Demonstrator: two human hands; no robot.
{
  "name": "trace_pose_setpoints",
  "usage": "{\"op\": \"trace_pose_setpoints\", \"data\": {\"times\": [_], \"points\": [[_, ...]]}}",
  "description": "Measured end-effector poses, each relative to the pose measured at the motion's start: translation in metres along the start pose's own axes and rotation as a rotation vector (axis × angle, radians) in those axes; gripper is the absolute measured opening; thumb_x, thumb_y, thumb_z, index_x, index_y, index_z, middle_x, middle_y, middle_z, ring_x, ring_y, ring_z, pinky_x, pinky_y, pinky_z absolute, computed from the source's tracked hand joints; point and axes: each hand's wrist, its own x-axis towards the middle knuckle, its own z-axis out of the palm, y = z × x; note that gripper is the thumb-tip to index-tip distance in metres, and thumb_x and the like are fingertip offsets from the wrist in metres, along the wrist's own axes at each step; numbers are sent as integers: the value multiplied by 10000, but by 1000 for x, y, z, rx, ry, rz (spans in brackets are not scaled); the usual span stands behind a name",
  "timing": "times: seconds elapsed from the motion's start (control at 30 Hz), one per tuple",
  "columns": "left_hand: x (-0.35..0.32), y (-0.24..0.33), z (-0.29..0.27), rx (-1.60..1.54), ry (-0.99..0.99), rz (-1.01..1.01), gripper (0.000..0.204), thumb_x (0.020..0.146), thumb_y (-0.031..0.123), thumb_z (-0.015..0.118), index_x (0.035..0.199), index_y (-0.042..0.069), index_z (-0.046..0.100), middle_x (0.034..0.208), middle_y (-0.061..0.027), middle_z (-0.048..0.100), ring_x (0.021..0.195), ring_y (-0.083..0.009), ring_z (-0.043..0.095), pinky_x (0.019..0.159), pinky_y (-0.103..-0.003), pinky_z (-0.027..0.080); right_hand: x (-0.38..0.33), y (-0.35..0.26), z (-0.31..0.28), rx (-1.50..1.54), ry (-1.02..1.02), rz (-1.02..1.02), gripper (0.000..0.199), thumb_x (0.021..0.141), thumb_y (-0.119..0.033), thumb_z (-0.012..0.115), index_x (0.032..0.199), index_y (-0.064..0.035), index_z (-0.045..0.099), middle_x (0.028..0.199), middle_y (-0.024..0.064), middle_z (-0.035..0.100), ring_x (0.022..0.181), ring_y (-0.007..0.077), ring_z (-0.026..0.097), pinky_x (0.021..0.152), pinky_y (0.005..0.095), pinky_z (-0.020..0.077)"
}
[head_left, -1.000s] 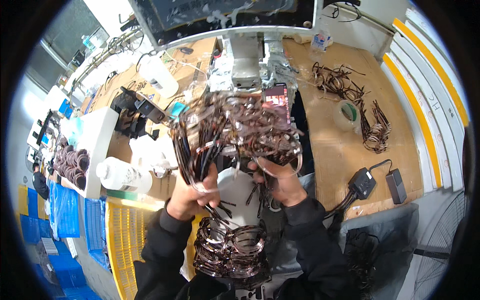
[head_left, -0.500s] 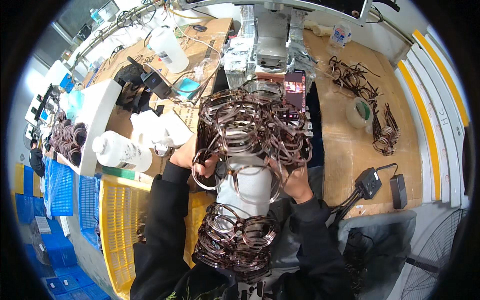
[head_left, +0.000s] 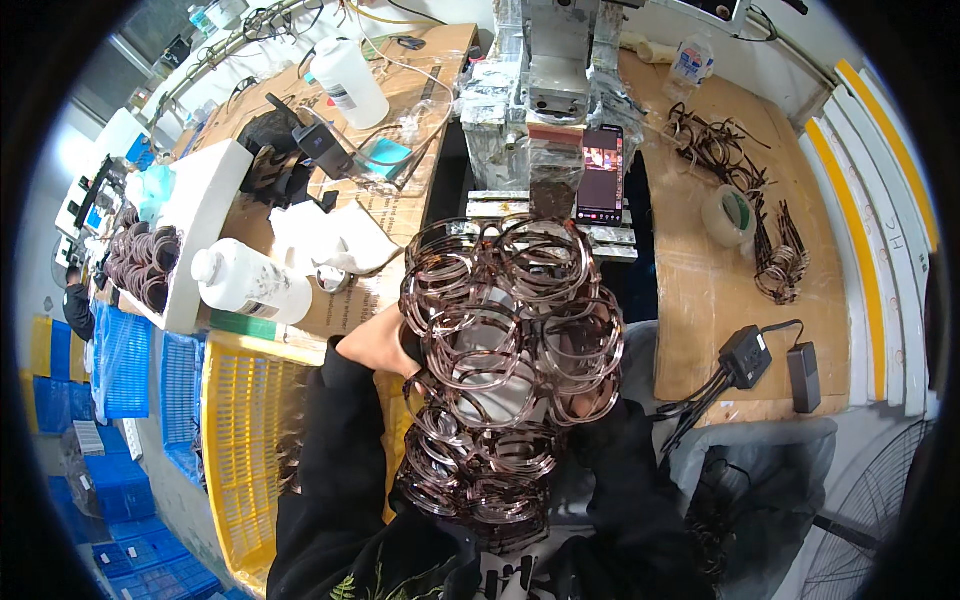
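Gripping a tangled bunch of brown translucent eyeglass frames (head_left: 510,320), the person's left hand (head_left: 375,345) pressed against the bunch's left edge, its fingers curled into the frames and lost among them. The right hand (head_left: 572,372) sat almost wholly behind the bunch on its right side; whether its fingers were clamped or loose could not be told. The bunch hung above the person's lap, right in front of the chest, and below it lay a second heap of frames (head_left: 480,470) of the same kind, just under the first and touching it. Left of the bunch stood a yellow slatted crate (head_left: 240,420). Up and left of the bunch a white plastic bottle (head_left: 250,285) lay on its side on cardboard. Just above the bunch a phone (head_left: 600,172) with a lit screen leaned against a metal machine (head_left: 555,70). Right of the bunch, on the wooden bench, were a roll of tape (head_left: 728,215) and a black power adapter (head_left: 745,355).
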Motion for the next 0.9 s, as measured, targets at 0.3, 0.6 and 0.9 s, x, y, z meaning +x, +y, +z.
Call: {"op": "trace_pose_setpoints", "data": {"times": [0.3, 0.6, 0.9], "points": [[-47, 42, 9, -368, 425, 224, 733, 820, 294, 654, 1366, -49, 304, 1414, -180, 338, 1328, -251, 309, 1110, -381, 203, -12, -38, 36, 982, -50, 309, 483, 956, -439, 395, 1256, -62, 437, 1193, 81, 537, 1075, 187, 548, 920, 377, 458], [45, 143, 23, 540, 574, -1, 509, 958, 392, 341, 1105, -37, 572, 1153, -216, 559, 1092, -308, 516, 949, -355, 359, -15, -19, 46, 688, 113, 522, 574, 909, -304, 521, 1392, -143, 255, 1343, 90, 378, 1204, 233, 450, 966, 378, 424], [18, 102, 49, 428, 611, -237, 440, 946, 327, 385, 819, -32, 606, 827, -189, 557, 832, -382, 530, 732, -420, 404, -41, 8, 43, 574, 238, 609, 473, 925, -241, 507, 1340, -62, 367, 1204, 100, 525, 1104, 218, 535, 943, 351, 443]]}}
